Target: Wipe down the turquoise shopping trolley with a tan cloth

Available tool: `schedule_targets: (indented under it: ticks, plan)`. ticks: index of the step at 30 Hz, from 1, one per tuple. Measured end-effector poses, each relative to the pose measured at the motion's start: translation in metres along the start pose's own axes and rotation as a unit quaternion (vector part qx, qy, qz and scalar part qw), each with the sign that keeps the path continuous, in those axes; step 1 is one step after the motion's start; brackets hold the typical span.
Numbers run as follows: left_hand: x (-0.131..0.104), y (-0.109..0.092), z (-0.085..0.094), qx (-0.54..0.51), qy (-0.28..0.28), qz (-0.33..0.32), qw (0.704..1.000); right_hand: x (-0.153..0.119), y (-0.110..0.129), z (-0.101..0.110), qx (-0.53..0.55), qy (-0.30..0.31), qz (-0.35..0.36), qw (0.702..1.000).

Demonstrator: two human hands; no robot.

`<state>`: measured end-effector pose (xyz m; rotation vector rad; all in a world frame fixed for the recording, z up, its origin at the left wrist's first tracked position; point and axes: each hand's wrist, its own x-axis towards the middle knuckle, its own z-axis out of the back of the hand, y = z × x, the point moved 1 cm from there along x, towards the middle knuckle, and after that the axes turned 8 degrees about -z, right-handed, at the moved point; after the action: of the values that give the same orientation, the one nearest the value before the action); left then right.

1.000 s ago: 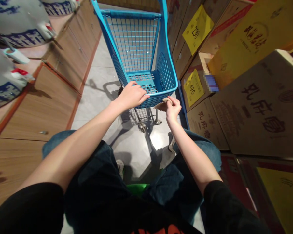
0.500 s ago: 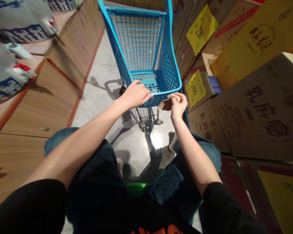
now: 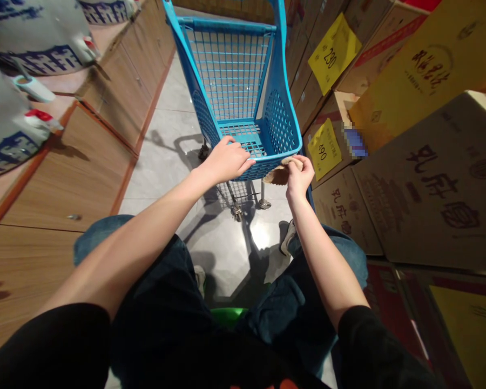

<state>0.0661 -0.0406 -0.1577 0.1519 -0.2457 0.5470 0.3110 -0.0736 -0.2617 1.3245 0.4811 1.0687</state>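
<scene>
A blue plastic shopping cart [image 3: 281,121] stands before my knees, its basket bare inside. My left hand [image 3: 230,159] is closed over the near rim of the basket, thumb lying along the edge. In my right hand [image 3: 300,175], at the near right corner, is a beige and brown cloth [image 3: 277,175], pinched between thumb and fingers. Part of the cloth hangs below the rim against the outside of the cart, and the rest is hidden by my fingers.
Stacked cartons [image 3: 425,178] with yellow price signs [image 3: 324,149] rise close on the right. Wooden cabinets [image 3: 65,167] line the left, bearing large white and blue jars [image 3: 36,38]. A green seat edge [image 3: 229,315] shows between my legs on the tiled floor [image 3: 222,246].
My right hand with the cloth has shifted very slightly right along the rim. The left hand keeps its hold, and the whole view has dipped a little.
</scene>
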Motion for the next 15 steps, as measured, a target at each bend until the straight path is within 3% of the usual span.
schedule_targets:
  ticks: [3,9,11,15]
  plan:
    - [0.000,0.000,-0.001,0.003,-0.002,-0.002,1.000,-0.003,0.007,0.001,0.054,-0.084,-0.079,0.992]
    - [0.001,-0.001,-0.001,-0.001,-0.005,-0.001,1.000,-0.037,0.000,-0.032,0.137,-0.031,-0.229,0.963]
    - [0.001,0.000,-0.002,-0.005,-0.010,0.002,1.000,-0.035,0.004,-0.032,0.159,-0.031,-0.229,0.960]
    - [0.000,0.000,-0.004,0.003,-0.010,-0.003,1.000,-0.018,0.019,-0.012,0.177,-0.066,-0.168,0.967]
